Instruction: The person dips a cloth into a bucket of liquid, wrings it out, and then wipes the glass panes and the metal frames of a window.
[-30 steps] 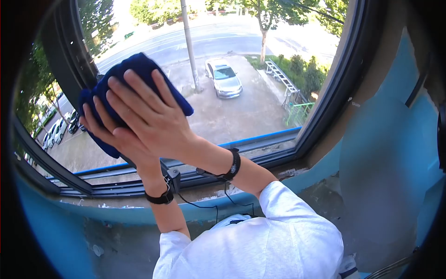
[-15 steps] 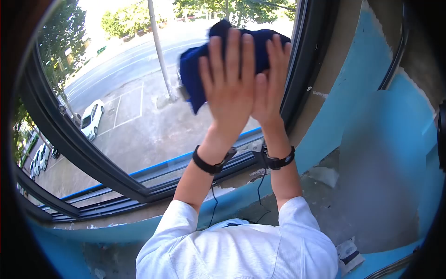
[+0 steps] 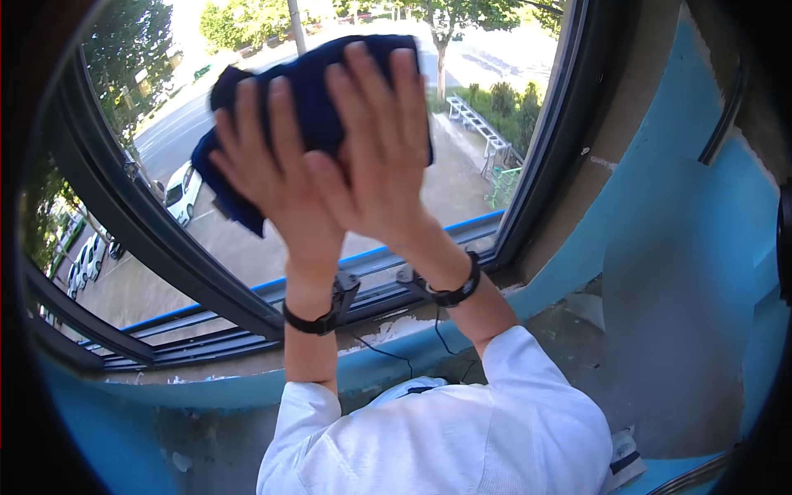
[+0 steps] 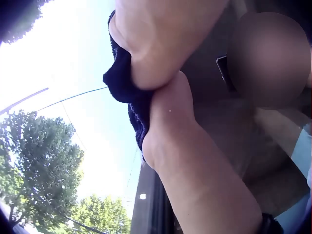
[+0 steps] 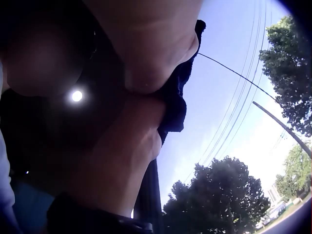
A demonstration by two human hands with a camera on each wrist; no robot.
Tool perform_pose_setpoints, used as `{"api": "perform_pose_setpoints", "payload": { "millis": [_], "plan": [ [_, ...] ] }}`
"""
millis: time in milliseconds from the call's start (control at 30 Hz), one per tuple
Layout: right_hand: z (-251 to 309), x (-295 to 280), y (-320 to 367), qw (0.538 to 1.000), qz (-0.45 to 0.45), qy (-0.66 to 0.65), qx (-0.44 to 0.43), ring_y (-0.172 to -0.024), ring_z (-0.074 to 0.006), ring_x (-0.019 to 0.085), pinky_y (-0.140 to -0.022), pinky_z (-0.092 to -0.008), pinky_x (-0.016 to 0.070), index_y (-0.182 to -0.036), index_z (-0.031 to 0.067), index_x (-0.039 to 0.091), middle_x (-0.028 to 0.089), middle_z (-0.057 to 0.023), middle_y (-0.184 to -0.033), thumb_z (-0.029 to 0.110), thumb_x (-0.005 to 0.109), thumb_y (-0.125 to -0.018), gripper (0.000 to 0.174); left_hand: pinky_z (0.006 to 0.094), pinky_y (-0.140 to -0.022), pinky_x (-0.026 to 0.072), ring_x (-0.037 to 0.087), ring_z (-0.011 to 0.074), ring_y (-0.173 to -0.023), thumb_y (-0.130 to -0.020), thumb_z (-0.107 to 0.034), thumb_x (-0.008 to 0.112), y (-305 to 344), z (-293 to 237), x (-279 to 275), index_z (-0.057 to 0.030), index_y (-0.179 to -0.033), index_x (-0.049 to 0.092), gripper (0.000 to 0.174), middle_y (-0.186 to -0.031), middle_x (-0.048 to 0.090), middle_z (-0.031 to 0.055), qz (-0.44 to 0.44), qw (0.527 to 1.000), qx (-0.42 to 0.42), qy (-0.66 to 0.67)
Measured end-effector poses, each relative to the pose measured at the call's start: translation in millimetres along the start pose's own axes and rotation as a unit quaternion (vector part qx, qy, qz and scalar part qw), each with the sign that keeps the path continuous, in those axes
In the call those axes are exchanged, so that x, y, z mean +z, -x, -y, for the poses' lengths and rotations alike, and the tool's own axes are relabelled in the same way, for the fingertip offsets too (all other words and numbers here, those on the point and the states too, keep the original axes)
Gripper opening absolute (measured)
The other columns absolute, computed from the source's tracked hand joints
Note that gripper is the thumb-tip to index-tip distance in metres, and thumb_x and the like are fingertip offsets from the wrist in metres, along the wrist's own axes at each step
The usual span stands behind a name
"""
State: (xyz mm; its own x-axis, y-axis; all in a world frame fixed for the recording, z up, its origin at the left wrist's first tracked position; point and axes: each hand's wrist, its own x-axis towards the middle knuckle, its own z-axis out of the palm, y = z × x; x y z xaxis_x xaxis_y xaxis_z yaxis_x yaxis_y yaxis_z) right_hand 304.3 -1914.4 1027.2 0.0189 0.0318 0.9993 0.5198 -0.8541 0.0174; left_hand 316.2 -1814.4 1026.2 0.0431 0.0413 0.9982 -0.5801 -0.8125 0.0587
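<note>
A dark blue cloth [image 3: 305, 99] lies spread against the window pane [image 3: 470, 190], high up in the head view. My left hand [image 3: 285, 186] presses flat on its left part, fingers extended and spread. On the right part my right hand [image 3: 375, 153] lies flat too, fingers pointing up and its thumb crossing over the left hand. Both wrist views show the cloth's edge [image 4: 119, 80] between the hands and the glass. In the right wrist view a dark fold of the cloth [image 5: 175, 114] hangs below the hand. The fingers are out of sight in both wrist views.
The dark window frame [image 3: 540, 140] runs along the right, with a second upright [image 3: 157, 214] on the left. Below lies the sill [image 3: 396, 330] with flaking paint. Thin cables [image 3: 384, 351] hang from the wrist cameras. Outside are trees, a road and parked cars.
Both hands and the cloth went from the left side of the pane across to the right frame, then came back leftward to the middle. The palms stay flat on the cloth.
</note>
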Motion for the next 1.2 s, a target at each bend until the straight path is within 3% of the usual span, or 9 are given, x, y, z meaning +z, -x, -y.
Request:
{"api": "perform_pose_setpoints", "payload": {
  "millis": [133,267,467,667,733,900,967,1067,1200],
  "plan": [
    [106.2,79.5,2.0,0.993,0.008,-0.112,-0.038,-0.142,-0.0396,0.036,-0.117,-0.0593,0.0233,-0.129,0.0036,0.06,0.049,-0.0156,-0.147,0.038,0.051,-0.095,0.049,0.0489,-0.118,0.0279,0.041,0.0367,-0.137,-0.101,-0.036,0.048,16.8,116.1,-55.8,-0.0054,-0.145,0.042,0.054,-0.144,0.047,0.0141,-0.07,0.984,0.001,-0.162],
    [142.1,106.6,13.2,0.988,-0.034,-0.142,-0.04,-0.141,-0.0352,0.041,-0.117,-0.0573,0.0255,-0.126,0.0057,0.062,0.053,-0.0118,-0.144,0.03,0.054,-0.092,0.043,0.0495,-0.118,0.0282,0.041,0.036,-0.137,-0.102,-0.038,0.049,27.8,128.9,-65.8,-0.0047,-0.145,0.041,0.055,-0.144,0.046,0.0154,-0.071,0.978,0.03,-0.193],
    [90.0,78.0,13.5,0.978,0.0,-0.164,-0.127,-0.141,-0.0318,0.041,-0.118,-0.0541,0.0262,-0.128,0.0128,0.062,0.048,-0.0114,-0.149,0.036,0.058,-0.09,0.044,0.0519,-0.118,0.0269,0.036,0.0348,-0.141,-0.101,-0.048,0.05,23.1,116.6,-55.7,-0.0052,-0.147,0.038,0.064,-0.149,0.04,0.0161,-0.052,0.961,0.067,-0.262],
    [-18.7,-24.0,3.5,0.995,0.048,-0.041,-0.071,-0.141,-0.0424,0.037,-0.116,-0.0548,0.0269,-0.134,0.0089,0.058,0.043,-0.0205,-0.151,0.048,0.059,-0.091,0.058,0.0625,-0.116,0.0159,0.029,0.04,-0.146,-0.097,-0.056,0.049,6.9,-8.3,22.7,-0.0125,-0.152,0.038,0.07,-0.156,0.034,0.0151,-0.073,0.99,-0.059,-0.108],
    [-75.2,-74.7,17.0,1.0,0.006,0.009,-0.015,-0.139,-0.0465,0.037,-0.116,-0.0565,0.0262,-0.134,0.0072,0.056,0.041,-0.0249,-0.149,0.046,0.06,-0.091,0.057,0.0652,-0.115,0.0137,0.028,0.0424,-0.145,-0.097,-0.054,0.048,5.8,-83.8,47.6,-0.016,-0.151,0.041,0.067,-0.158,0.032,0.0145,0.0,1.0,-0.006,-0.006],
    [-139.7,-142.3,75.8,0.989,-0.034,0.125,0.065,-0.139,-0.0514,0.034,-0.113,-0.0577,0.0278,-0.139,-0.0009,0.047,0.034,-0.0326,-0.15,0.044,0.059,-0.094,0.065,0.0588,-0.117,0.0114,0.029,0.0354,-0.147,-0.095,-0.05,0.05,57.0,-163.8,91.4,-0.0167,-0.147,0.049,0.062,-0.157,0.038,0.011,0.15,0.979,0.114,0.076],
    [-143.2,-153.4,105.2,0.985,-0.034,0.06,0.159,-0.139,-0.052,0.033,-0.114,-0.0577,0.0275,-0.143,-0.0014,0.041,0.031,-0.0331,-0.152,0.05,0.058,-0.093,0.074,0.0567,-0.118,0.0086,0.03,0.0335,-0.147,-0.095,-0.051,0.05,90.8,-170.9,96.1,-0.0165,-0.145,0.052,0.06,-0.156,0.039,0.0099,0.177,0.971,0.14,0.076],
    [-147.3,-156.3,149.1,0.985,0.014,0.083,0.15,-0.14,-0.0516,0.032,-0.114,-0.0569,0.0266,-0.145,-0.001,0.038,0.028,-0.033,-0.153,0.059,0.061,-0.089,0.085,0.05,-0.12,0.0053,0.03,0.0259,-0.148,-0.097,-0.05,0.048,133.0,-153.8,86.6,-0.0215,-0.144,0.053,0.055,-0.156,0.041,0.0054,0.205,0.963,0.147,0.1],
    [-144.7,-152.8,173.3,0.977,0.066,0.12,0.162,-0.144,-0.0502,0.025,-0.116,-0.0574,0.023,-0.151,0.0044,0.034,0.024,-0.0309,-0.157,0.069,0.066,-0.08,0.101,0.0508,-0.12,0.0036,0.028,0.0267,-0.148,-0.094,-0.059,0.052,170.3,-101.2,57.0,-0.0275,-0.144,0.053,0.059,-0.156,0.041,0.0047,0.226,0.954,0.192,0.036]
  ]
}}
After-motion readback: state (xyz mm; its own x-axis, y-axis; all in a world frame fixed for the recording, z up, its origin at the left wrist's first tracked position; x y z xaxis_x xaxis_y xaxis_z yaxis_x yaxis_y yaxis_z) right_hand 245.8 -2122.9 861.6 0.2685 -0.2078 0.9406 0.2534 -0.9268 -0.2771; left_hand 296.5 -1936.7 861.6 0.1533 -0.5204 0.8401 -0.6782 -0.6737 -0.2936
